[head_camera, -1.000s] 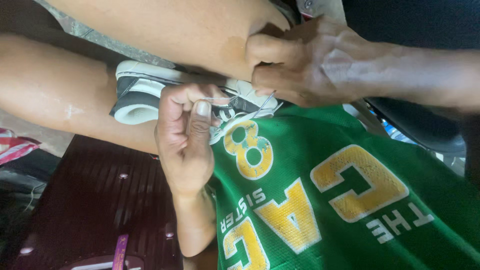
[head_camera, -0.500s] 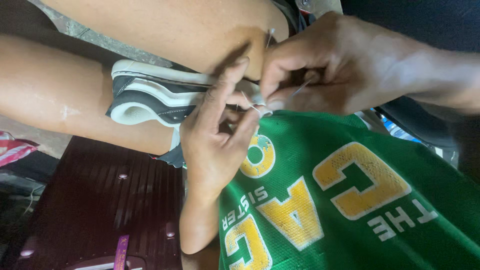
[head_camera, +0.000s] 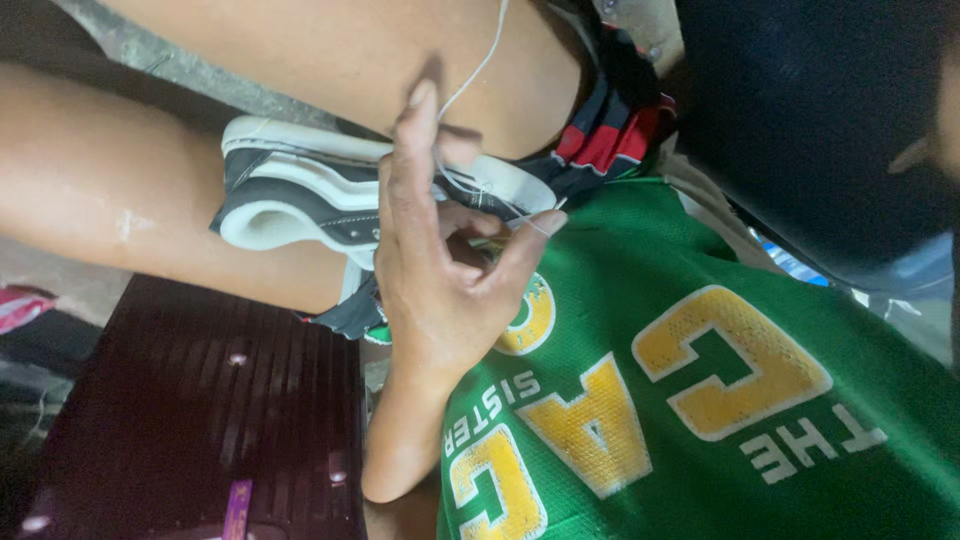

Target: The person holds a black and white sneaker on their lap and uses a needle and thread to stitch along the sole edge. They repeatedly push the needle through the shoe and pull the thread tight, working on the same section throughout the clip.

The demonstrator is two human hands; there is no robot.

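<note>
Left hand (head_camera: 440,290) pinches thin white thread (head_camera: 470,80) beside the black-and-white sneaker (head_camera: 300,195); right hand is out of sight; pulling too hard might snap it.

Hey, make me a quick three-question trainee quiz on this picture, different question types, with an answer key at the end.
1. True or false: the hand touches a white thread.
2. What colour is the jersey? A red, B green, C white.
3. What footwear lies against the bare leg, just behind the hand?

Key: 1 true. 2 B. 3 a black-and-white shoe, lying on its side.
</note>
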